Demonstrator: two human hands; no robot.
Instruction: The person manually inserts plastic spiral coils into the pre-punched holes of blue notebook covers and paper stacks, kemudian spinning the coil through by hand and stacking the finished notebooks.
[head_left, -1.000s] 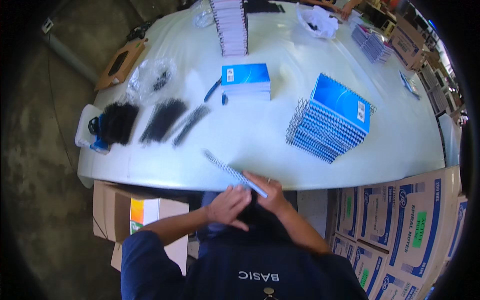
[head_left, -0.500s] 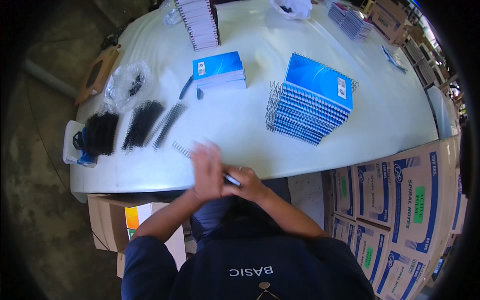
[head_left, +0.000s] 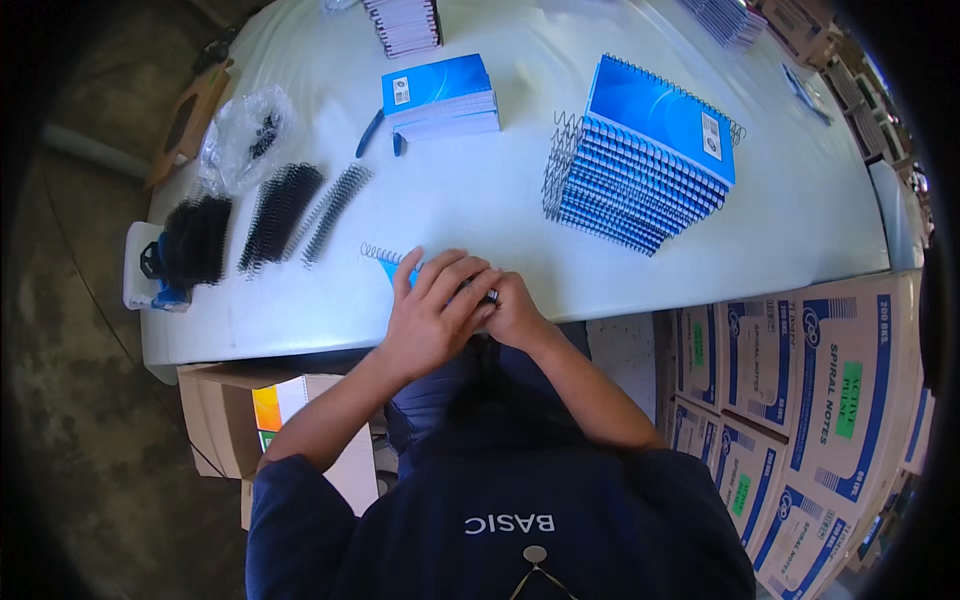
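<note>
Change since a moment earlier: the left hand (head_left: 432, 318), which had been lifted and blurred over the table edge, had come down and lay flat over the notebook (head_left: 400, 270).
Left hand: fingers together, pressed on top of the notebook, covering most of it.
Right hand (head_left: 515, 308): curled tight just beside the left, pinching the dark end of the wire spiral (head_left: 383, 254) at the notebook's near side.
Notebook: at the near edge of the table, only a blue corner and the spiral's free end showing past the fingers.
Table (head_left: 480, 200): white and rounded, carrying a fanned stack of blue spiral notebooks (head_left: 650, 150), a smaller blue stack (head_left: 440, 95), and rows of black binding coils (head_left: 280, 215) on the left.
Room: printed cartons (head_left: 800, 400) stacked at the right, a cardboard box (head_left: 235, 425) under the table, bare grey floor.
</note>
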